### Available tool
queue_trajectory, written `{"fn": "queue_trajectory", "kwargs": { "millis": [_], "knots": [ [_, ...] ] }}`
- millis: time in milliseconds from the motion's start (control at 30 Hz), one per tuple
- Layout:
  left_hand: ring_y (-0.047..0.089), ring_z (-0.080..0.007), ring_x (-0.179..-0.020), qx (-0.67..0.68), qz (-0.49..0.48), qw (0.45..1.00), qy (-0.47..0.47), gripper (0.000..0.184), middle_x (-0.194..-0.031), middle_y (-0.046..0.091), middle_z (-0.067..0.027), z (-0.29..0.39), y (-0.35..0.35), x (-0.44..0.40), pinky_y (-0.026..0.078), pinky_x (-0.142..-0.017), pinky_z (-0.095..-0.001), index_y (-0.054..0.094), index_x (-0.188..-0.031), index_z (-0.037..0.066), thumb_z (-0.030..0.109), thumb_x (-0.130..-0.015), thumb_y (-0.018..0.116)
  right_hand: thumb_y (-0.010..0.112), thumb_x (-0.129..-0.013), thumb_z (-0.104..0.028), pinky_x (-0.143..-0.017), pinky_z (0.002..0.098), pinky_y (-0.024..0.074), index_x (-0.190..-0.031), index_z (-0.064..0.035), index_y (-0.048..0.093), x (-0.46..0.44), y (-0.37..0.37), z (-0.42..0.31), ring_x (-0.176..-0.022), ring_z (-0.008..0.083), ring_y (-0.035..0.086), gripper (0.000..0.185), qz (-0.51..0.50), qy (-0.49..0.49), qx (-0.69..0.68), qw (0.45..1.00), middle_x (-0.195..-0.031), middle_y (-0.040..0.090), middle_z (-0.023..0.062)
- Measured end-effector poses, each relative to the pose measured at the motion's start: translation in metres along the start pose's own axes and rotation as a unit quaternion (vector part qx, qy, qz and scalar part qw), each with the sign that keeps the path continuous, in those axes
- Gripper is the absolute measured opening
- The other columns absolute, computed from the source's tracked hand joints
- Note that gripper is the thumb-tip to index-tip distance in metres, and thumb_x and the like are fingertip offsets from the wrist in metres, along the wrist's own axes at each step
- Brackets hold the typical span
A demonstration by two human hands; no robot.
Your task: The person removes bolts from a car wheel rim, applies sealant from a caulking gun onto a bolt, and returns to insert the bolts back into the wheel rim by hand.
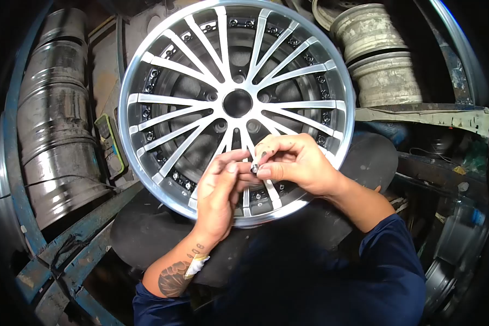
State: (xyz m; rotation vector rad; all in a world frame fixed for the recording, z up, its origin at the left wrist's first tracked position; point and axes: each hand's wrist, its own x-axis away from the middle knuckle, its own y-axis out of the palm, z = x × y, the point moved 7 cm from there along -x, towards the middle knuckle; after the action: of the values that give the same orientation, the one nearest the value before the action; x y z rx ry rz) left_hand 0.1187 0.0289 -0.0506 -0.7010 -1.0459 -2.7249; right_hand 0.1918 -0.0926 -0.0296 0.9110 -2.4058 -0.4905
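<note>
A large silver multi-spoke wheel rim (237, 103) lies face up in front of me, with small bolts set around its inner edge. Over its lower part my two hands meet. My right hand (293, 163) pinches a small shiny metal piece (255, 168), perhaps a bolt, between thumb and forefinger. My left hand (220, 187) is beside it, fingers curled and fingertips close to the same piece; whether they grip anything is hidden. Under the rim is a dark rounded support (141, 233).
Stacked metal wheels (60, 130) stand at the left behind a blue metal frame (87, 217). A yellow-green edged object (110, 142) is beside them. More dusty wheels (386, 76) sit on a shelf at the upper right.
</note>
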Motion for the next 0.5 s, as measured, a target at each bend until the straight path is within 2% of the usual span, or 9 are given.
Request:
{"fn": "queue_trajectory", "kwargs": {
  "millis": [33,100,133,233,333,367,400,500],
  "knots": [
    [0.064,-0.0154,-0.091,-0.042,0.009,0.998,0.035,0.031,-0.104,0.064,-0.0140,0.005,-0.010,-0.004,0.052,-0.082,-0.0271,0.049,-0.123,-0.002,0.019,-0.100,0.052,0.071,-0.085,-0.002,-0.084,0.0250,0.0475,-0.095,-0.0022,0.066,0.001,-0.002,0.004,-0.093,0.0124,0.059,0.012,0.014,0.044,-0.025,0.999,-0.101,0.062,0.0055],
    [0.062,-0.0138,-0.081,0.028,0.008,0.997,0.065,0.025,-0.096,0.063,-0.0111,0.015,-0.011,-0.005,0.051,-0.077,-0.0262,0.052,-0.116,-0.001,0.013,-0.096,0.058,0.071,-0.086,-0.003,-0.083,0.0244,0.0480,-0.098,-0.0040,0.064,-0.001,0.001,0.022,-0.094,0.0113,0.060,0.014,0.000,0.059,-0.164,0.985,-0.103,0.061,0.0052],
    [0.061,-0.0136,-0.078,0.026,0.002,0.997,0.075,0.027,-0.095,0.063,-0.0105,0.021,-0.007,-0.005,0.051,-0.077,-0.0257,0.051,-0.118,-0.002,0.009,-0.095,0.060,0.070,-0.087,-0.004,-0.082,0.0242,0.0488,-0.101,-0.0050,0.062,0.000,0.003,0.026,-0.094,0.0105,0.060,0.016,-0.010,0.075,-0.190,0.979,-0.104,0.061,0.0049],
    [0.061,-0.0107,-0.086,-0.116,-0.033,0.988,0.099,0.030,-0.098,0.063,-0.0091,0.030,0.000,0.003,0.051,-0.081,-0.0245,0.057,-0.119,-0.005,0.004,-0.091,0.065,0.069,-0.089,-0.009,-0.082,0.0261,0.0500,-0.101,-0.0056,0.062,0.003,0.009,0.033,-0.093,0.0119,0.061,0.014,-0.034,0.080,-0.235,0.968,-0.103,0.062,0.0061],
    [0.062,-0.0118,-0.092,-0.154,-0.059,0.980,0.116,0.026,-0.103,0.064,-0.0090,0.032,0.000,0.003,0.052,-0.083,-0.0238,0.063,-0.113,-0.004,-0.001,-0.088,0.067,0.070,-0.089,-0.010,-0.082,0.0251,0.0496,-0.098,-0.0032,0.061,0.003,0.010,0.039,-0.091,0.0116,0.062,0.015,-0.028,0.076,-0.249,0.965,-0.096,0.065,0.0053],
    [0.063,-0.0124,-0.093,-0.165,-0.065,0.977,0.118,0.024,-0.104,0.064,-0.0093,0.029,0.001,0.002,0.052,-0.083,-0.0238,0.064,-0.111,-0.004,-0.001,-0.087,0.067,0.070,-0.089,-0.010,-0.081,0.0247,0.0494,-0.098,-0.0033,0.061,0.004,0.010,0.042,-0.090,0.0112,0.062,0.015,-0.027,0.084,-0.247,0.965,-0.096,0.065,0.0050],
    [0.063,-0.0135,-0.094,-0.108,-0.059,0.987,0.108,0.023,-0.105,0.063,-0.0103,0.026,0.002,0.001,0.052,-0.084,-0.0243,0.065,-0.110,-0.003,-0.003,-0.087,0.067,0.070,-0.089,-0.010,-0.080,0.0242,0.0491,-0.098,-0.0035,0.060,0.005,0.011,0.046,-0.090,0.0108,0.061,0.015,-0.023,0.092,-0.244,0.965,-0.095,0.065,0.0047],
    [0.063,-0.0146,-0.097,-0.146,-0.069,0.977,0.135,0.024,-0.107,0.063,-0.0112,0.025,-0.001,0.002,0.051,-0.087,-0.0254,0.067,-0.109,-0.002,-0.002,-0.085,0.069,0.069,-0.090,-0.013,-0.077,0.0235,0.0480,-0.100,-0.0033,0.061,0.005,0.013,0.044,-0.086,0.0102,0.060,0.016,-0.024,0.090,-0.228,0.969,-0.097,0.065,0.0054]
  ]
}}
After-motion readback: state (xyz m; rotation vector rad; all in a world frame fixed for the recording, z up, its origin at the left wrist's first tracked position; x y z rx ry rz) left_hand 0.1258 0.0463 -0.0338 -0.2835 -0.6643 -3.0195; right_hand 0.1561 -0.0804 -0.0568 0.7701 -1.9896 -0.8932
